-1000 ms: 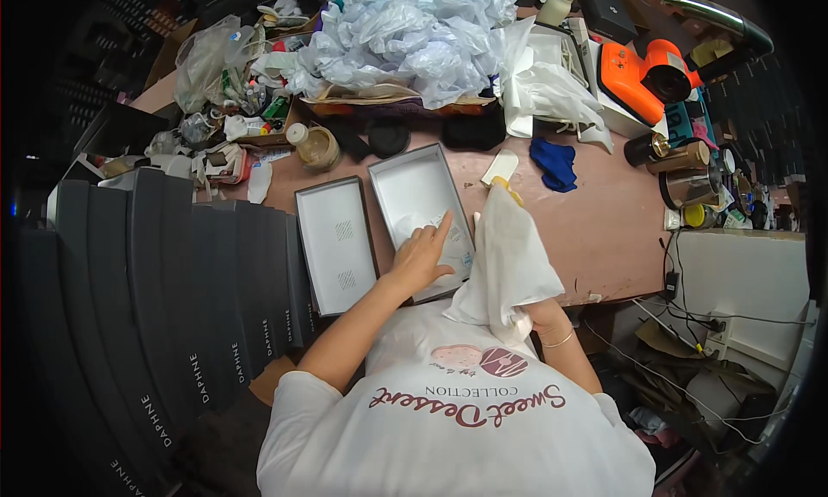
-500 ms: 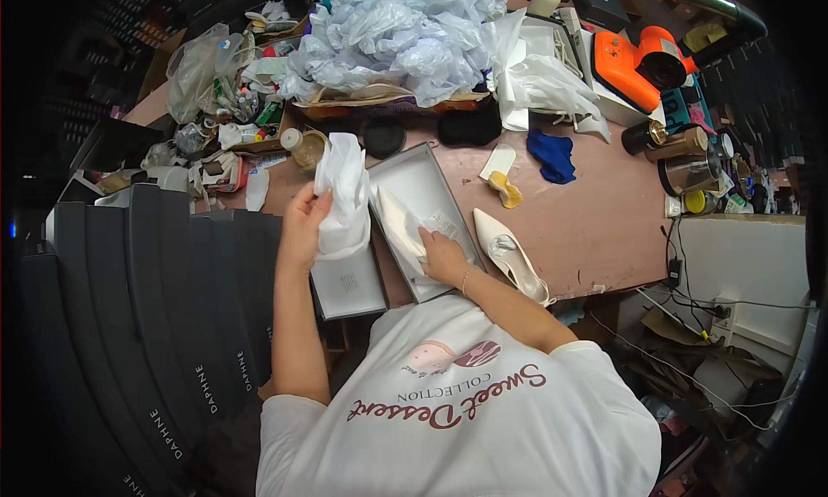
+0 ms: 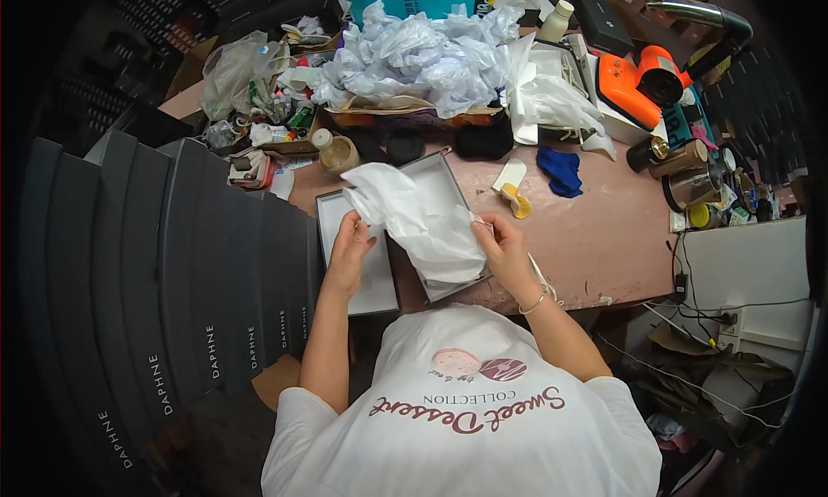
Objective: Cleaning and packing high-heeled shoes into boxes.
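A sheet of white tissue paper stretches between my hands, over the shoe box. The left side is pinched by the fingers of my left hand, above the grey box lid. At the opposite side my right hand grips the paper's edge between thumb and fingers. The paper covers most of the box's inside, so the cream shoe in there is hidden. Behind my right hand and wrist, only a bit of the other cream shoe shows on the table.
Dark shoe boxes stand stacked at the left. Crumpled tissue fills a container at the back. A glue jar, a blue cloth, a yellow sponge and an orange tool are on the table.
The bundled tissue has been opened out and brought over the box. My right hand has let go of the shoe in the box and taken the paper's edge.
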